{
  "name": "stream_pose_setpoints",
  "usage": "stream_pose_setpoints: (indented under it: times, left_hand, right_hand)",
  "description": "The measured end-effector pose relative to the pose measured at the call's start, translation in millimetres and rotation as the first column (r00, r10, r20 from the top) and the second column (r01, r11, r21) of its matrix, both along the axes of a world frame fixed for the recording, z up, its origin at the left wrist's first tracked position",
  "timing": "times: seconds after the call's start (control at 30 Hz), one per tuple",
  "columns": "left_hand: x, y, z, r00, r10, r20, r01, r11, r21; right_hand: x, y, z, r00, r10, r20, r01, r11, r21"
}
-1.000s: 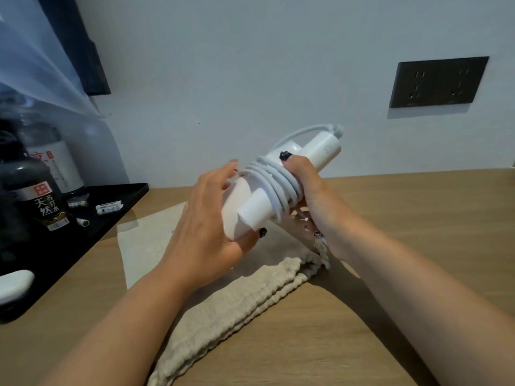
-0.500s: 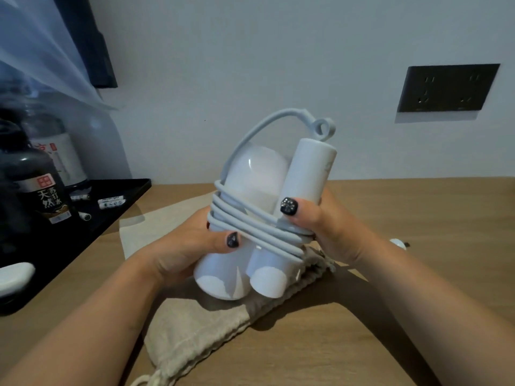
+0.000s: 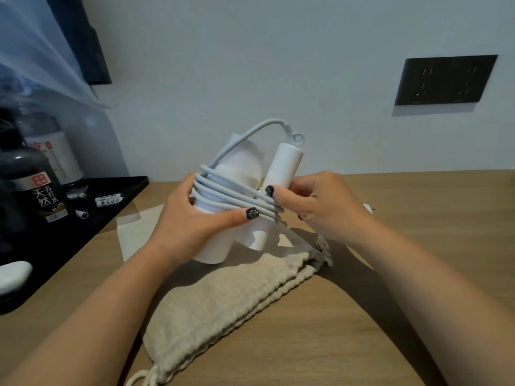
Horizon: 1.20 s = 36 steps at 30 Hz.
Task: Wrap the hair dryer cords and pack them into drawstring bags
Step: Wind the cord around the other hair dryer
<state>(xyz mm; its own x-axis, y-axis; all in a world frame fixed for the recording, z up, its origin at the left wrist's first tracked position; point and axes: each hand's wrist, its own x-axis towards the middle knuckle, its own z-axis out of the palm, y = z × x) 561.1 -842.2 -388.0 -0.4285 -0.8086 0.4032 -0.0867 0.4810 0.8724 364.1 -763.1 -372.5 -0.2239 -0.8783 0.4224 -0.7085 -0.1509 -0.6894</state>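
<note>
A white folded hair dryer (image 3: 242, 174) stands upright above the wooden table, its grey-white cord (image 3: 231, 196) wound several times round body and handle. My left hand (image 3: 195, 218) grips the body from the left, thumb lying across the coils. My right hand (image 3: 315, 204) holds the handle side, thumb pressing the cord. A cord loop arches over the top to the handle end (image 3: 289, 154). Beige drawstring bags (image 3: 231, 296) lie stacked flat on the table under the dryer.
A black tray (image 3: 122, 190) at the left holds dark bottles (image 3: 36, 188) and small sachets. A white object (image 3: 12, 274) lies at the tray's near end. A dark wall socket (image 3: 446, 79) sits at the upper right. A small white piece (image 3: 367, 208) shows behind my right hand.
The dryer went from lying tilted to standing upright. My left hand shifted onto the body with its thumb over the coils; my right thumb slid down onto the cord.
</note>
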Motion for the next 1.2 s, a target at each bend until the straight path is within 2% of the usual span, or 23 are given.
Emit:
stream_pose_setpoints:
  times: [0.13,0.3,0.47,0.53,0.63,0.8,0.9,0.97,1.03,1.2]
  left_hand:
    - [-3,-1,-5,0.996,0.091,0.005,-0.090,0.994,-0.068]
    - [-1,-8,-7,0.972,0.235,0.017,-0.232,0.968,-0.097]
    - [4,-12,-8,0.934,0.342,0.100,-0.318,0.927,-0.201]
    - [6,-16,-10,0.918,0.382,0.108,-0.353,0.909,-0.221]
    - [8,-20,-11,0.904,0.415,0.104,-0.384,0.894,-0.229]
    - [6,-14,-11,0.914,0.387,0.125,-0.347,0.902,-0.256]
    - [4,-10,-10,0.926,0.358,0.123,-0.320,0.913,-0.252]
    - [4,-11,-11,0.932,0.339,0.128,-0.299,0.919,-0.259]
    - [4,-12,-11,0.934,0.329,0.138,-0.284,0.920,-0.271]
    - [3,-11,-11,0.936,0.318,0.154,-0.256,0.910,-0.325]
  right_hand:
    - [1,0,0,0.998,-0.039,-0.041,0.040,0.999,0.016]
    - [-1,0,0,0.970,-0.146,-0.192,0.152,0.988,0.014]
    - [-8,-2,0,0.977,-0.131,-0.168,0.151,0.981,0.118]
    - [-10,0,4,0.982,-0.146,-0.118,0.158,0.982,0.100]
    - [-11,1,8,0.987,-0.143,0.072,0.143,0.990,0.008]
    - [-1,0,4,0.967,0.032,0.253,-0.013,0.997,-0.075]
    - [5,-2,1,0.963,0.114,0.246,-0.080,0.986,-0.147]
    - [7,-2,-1,0.947,0.153,0.284,-0.114,0.983,-0.147]
    - [6,-1,-2,0.905,0.178,0.387,-0.141,0.983,-0.121]
    - [2,-1,-2,0.872,0.092,0.481,-0.062,0.995,-0.078]
